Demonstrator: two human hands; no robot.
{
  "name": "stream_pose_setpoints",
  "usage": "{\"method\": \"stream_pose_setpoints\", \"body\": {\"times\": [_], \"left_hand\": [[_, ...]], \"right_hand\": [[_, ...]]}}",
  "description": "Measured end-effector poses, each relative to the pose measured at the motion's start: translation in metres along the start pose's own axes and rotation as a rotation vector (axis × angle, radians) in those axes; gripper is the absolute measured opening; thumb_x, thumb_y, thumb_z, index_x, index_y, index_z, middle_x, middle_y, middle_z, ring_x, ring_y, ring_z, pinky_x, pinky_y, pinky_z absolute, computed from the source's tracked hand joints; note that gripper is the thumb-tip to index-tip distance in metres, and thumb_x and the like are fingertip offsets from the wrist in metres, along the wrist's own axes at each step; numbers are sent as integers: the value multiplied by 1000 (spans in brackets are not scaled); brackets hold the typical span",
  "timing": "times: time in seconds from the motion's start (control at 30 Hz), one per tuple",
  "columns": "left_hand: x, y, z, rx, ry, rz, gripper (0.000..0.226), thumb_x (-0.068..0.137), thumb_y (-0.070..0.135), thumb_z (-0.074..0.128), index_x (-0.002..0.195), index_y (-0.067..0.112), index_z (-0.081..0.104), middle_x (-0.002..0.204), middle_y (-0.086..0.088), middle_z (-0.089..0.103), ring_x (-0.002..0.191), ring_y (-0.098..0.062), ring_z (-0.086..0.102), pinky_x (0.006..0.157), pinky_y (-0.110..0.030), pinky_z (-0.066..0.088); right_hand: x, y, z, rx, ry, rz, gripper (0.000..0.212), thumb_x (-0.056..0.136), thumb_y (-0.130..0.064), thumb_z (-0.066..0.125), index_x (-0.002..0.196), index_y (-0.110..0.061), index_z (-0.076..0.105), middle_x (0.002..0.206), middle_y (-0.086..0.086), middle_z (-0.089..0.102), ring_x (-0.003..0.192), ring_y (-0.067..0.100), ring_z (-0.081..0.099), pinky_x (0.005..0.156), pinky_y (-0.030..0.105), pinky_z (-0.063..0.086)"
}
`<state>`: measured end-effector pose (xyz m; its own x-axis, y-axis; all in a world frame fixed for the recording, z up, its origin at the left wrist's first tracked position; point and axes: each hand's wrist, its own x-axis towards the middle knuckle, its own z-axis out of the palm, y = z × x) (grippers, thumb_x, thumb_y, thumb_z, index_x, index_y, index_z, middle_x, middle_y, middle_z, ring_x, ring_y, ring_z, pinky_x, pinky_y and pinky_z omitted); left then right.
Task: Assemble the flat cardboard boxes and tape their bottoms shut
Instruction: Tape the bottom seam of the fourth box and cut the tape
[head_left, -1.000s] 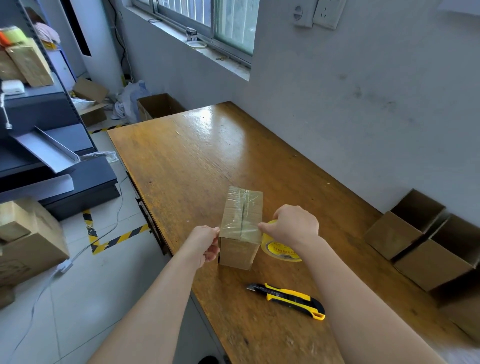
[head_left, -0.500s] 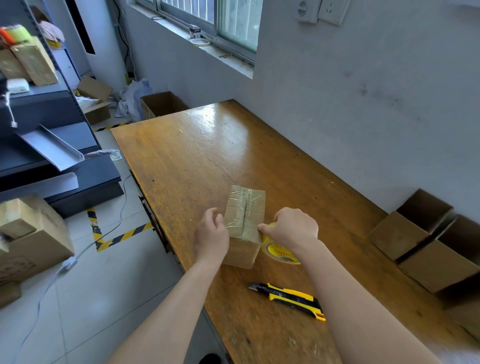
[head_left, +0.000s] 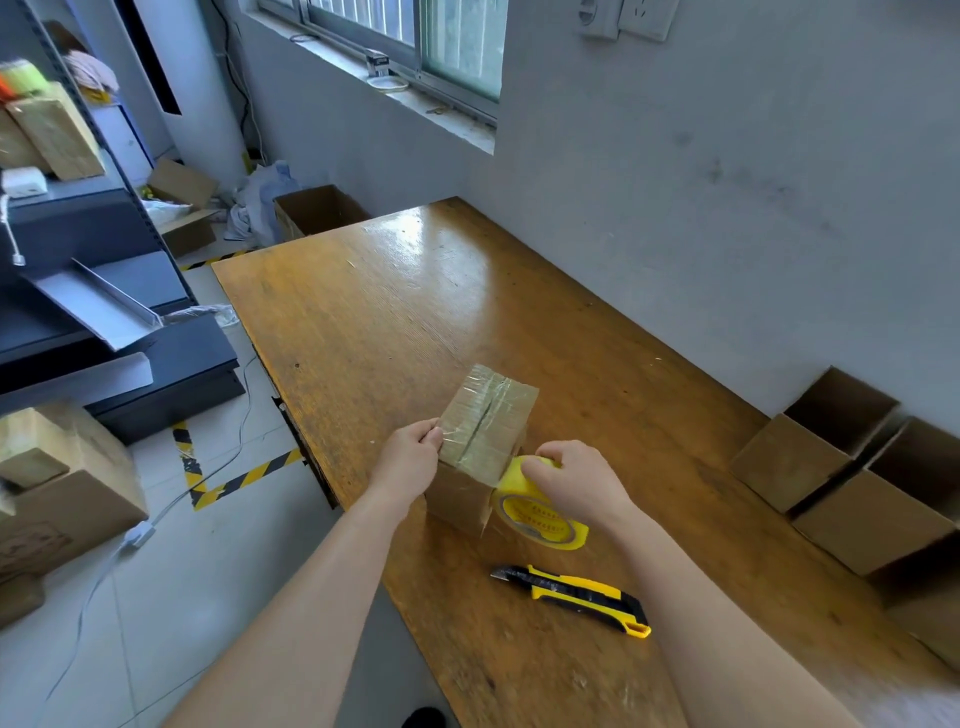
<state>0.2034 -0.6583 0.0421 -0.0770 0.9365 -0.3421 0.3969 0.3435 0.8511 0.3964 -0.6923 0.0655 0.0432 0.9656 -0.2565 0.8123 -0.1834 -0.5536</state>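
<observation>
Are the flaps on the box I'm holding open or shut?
Shut: the box has both flaps meeting at a seam, clear tape over them.

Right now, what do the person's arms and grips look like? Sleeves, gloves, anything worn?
The left forearm and right forearm are bare to the frame edge, no sleeves in view. The left grip and right grip are ungloved. No watch, wristband, ring or markings visible.

The right hand (head_left: 576, 480) covers the top of the tape roll (head_left: 543, 521), whose printed label is too small to read.
</observation>
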Motion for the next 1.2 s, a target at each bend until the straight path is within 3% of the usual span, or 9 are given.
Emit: {"method": "stream_pose_setpoints", "body": {"times": [0.17, 0.3, 0.53, 0.67, 0.73, 0.8, 0.9, 1.03, 1.2], "left_hand": [[12, -2, -5, 20, -36, 15, 36, 105, 25, 40, 136, 19, 57, 131, -1, 60, 119, -20, 53, 99, -36, 45], [16, 0, -8, 16, -68, 19, 35, 105, 23, 40, 135, 18, 58, 125, 1, 61, 114, -18, 54, 95, -32, 45], [18, 0, -9, 12, -80, 16, 36, 105, 24, 39, 137, 18, 56, 130, -1, 60, 120, -19, 53, 102, -37, 45], [18, 0, -7, 17, -65, 38, 37, 106, 23, 38, 138, 19, 55, 134, 0, 59, 121, -18, 52, 103, -36, 44], [16, 0, -5, 69, -65, 63, 39, 106, 24, 36, 141, 19, 51, 139, -1, 56, 125, -19, 49, 105, -37, 42], [13, 1, 0, 316, 25, 121, 42, 106, 27, 34, 145, 16, 44, 144, -5, 49, 130, -24, 45, 105, -39, 40], [-4, 4, 12, 726, 264, 262, 49, 103, 38, 37, 143, 10, 43, 139, -10, 46, 125, -25, 43, 99, -37, 42], [-13, 4, 24, 862, 104, 224, 94, 91, 71, 26, 155, 5, 8, 158, -12, 23, 142, -27, 28, 112, -41, 30], [6, 3, 12, 852, -43, 231, 97, 89, 74, 25, 156, 12, -6, 164, -6, 5, 149, -27, 9, 118, -50, 15]], "right_hand": [[-2, 15, 10, 212, -33, -36, 37, 93, -49, 55, 77, -17, 64, 74, 4, 62, 65, 16, 56, 60, 35, 45], [2, 10, 14, 106, -23, -33, 39, 94, -53, 50, 77, -19, 61, 68, 0, 62, 55, 17, 61, 58, 38, 52], [9, 1, 28, -69, -64, 41, 48, 96, -52, 43, 112, -13, 64, 97, 3, 70, 75, 19, 68, 69, 38, 59], [13, 5, 28, -27, -137, 151, 71, 93, -66, 42, 133, -9, 55, 125, 9, 63, 108, 25, 61, 83, 33, 49], [11, 6, 33, -27, -147, 201, 79, 89, -73, 39, 131, -9, 57, 115, 8, 67, 101, 24, 63, 74, 33, 48], [10, 5, 37, -43, -133, 216, 76, 87, -76, 35, 108, -10, 66, 84, 2, 66, 78, 19, 64, 66, 36, 51], [10, 3, 39, -53, -95, 222, 72, 88, -75, 35, 91, -10, 65, 71, -2, 60, 67, 16, 60, 57, 31, 47], [8, 3, 38, -13, -133, 191, 62, 92, -69, 35, 83, -14, 60, 72, -1, 59, 66, 15, 58, 57, 29, 45], [2, 9, 32, 304, -261, 164, 28, 93, -36, 50, 104, -12, 62, 99, 6, 60, 85, 17, 56, 74, 32, 45]]}}
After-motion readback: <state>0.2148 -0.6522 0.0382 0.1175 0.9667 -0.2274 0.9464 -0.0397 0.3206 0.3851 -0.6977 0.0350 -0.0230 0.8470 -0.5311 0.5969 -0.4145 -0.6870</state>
